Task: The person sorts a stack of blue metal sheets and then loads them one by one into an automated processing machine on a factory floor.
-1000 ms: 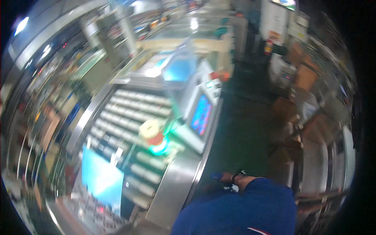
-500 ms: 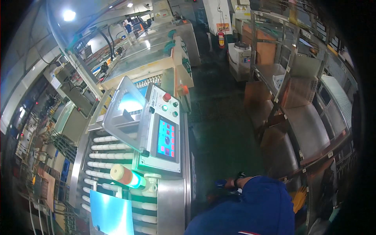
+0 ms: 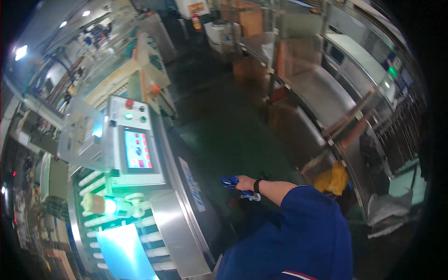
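- The right hand (image 3: pixel 245 183) clutched a crumpled blue bundle (image 3: pixel 228 181); the left hand, unseen, couldn't be judged.
- Careful handling likely meant avoiding the conveyor rollers (image 3: pixel 153 237).

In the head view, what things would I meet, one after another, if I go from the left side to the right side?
Pale blue sheet → red fire extinguisher → blue item → right hand holding it → black wristband → yellow crumpled item → grey crumpled item.

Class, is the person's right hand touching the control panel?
Apart: the head view shows the machine's side and floor between right hand and control panel.
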The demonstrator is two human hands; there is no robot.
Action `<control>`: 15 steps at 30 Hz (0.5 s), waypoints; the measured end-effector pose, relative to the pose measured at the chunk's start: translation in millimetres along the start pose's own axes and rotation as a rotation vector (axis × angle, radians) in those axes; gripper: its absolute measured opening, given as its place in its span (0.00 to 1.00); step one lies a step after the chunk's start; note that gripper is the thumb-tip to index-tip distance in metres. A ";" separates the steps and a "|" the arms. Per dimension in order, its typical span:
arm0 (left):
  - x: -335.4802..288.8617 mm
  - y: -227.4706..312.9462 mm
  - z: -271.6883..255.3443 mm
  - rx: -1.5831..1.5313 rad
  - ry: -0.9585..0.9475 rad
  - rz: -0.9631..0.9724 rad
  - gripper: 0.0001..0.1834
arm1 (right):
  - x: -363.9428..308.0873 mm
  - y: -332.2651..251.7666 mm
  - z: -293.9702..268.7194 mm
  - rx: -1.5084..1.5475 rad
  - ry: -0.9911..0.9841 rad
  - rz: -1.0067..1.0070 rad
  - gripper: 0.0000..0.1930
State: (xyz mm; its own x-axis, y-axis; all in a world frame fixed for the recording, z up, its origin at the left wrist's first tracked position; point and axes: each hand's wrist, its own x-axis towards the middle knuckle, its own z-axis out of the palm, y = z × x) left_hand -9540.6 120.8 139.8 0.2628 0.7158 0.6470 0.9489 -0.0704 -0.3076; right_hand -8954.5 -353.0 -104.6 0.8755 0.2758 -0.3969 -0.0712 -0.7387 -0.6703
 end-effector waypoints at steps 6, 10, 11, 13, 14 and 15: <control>11.9 32.8 -3.8 -0.134 -0.030 -0.035 0.16 | -113.9 6.8 -45.5 0.884 0.097 0.350 0.21; 25.9 54.1 -7.9 -0.158 -0.057 -0.025 0.16 | -126.1 60.8 -45.7 1.112 0.185 0.613 0.22; 31.5 60.8 -9.3 -0.162 -0.062 -0.017 0.16 | -128.3 65.7 -50.6 1.127 0.191 0.620 0.22; 37.2 75.0 -14.0 -0.167 -0.073 -0.008 0.16 | -131.7 75.6 -64.6 1.168 0.211 0.584 0.22; 40.6 79.8 -15.6 -0.172 -0.078 0.001 0.16 | -129.7 78.6 -69.6 1.144 0.268 0.559 0.21; 44.2 85.8 -18.5 -0.172 -0.081 0.011 0.16 | -125.7 79.1 -73.2 1.118 0.324 0.536 0.20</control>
State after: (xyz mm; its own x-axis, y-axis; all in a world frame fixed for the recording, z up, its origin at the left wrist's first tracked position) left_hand -9444.4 133.5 155.0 0.2654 0.7674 0.5837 0.9636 -0.1915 -0.1865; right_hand -9035.2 -491.1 -61.8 0.6774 -0.1722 -0.7152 -0.6723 0.2496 -0.6969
